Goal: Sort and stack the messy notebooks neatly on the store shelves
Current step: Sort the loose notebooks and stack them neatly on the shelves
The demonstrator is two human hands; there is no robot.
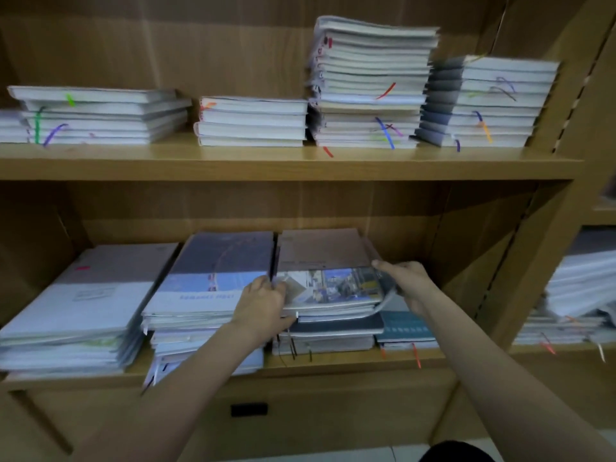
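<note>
On the lower shelf (350,361) a small bundle of notebooks (330,261), its top cover brown with a city photo, lies on a lower pile (333,335). My left hand (263,306) grips the bundle's left front corner. My right hand (408,283) grips its right edge, where a cover bends downward. To the left stand a blue-covered stack (213,278) and a grey-white stack (90,295). A teal notebook (405,325) lies under my right hand.
The upper shelf (266,161) carries several notebook stacks with coloured ribbon markers, the tallest (371,81) right of centre. Another shelf unit at the right holds a leaning pile (576,291). Some notebooks (200,365) overhang the lower shelf's front edge.
</note>
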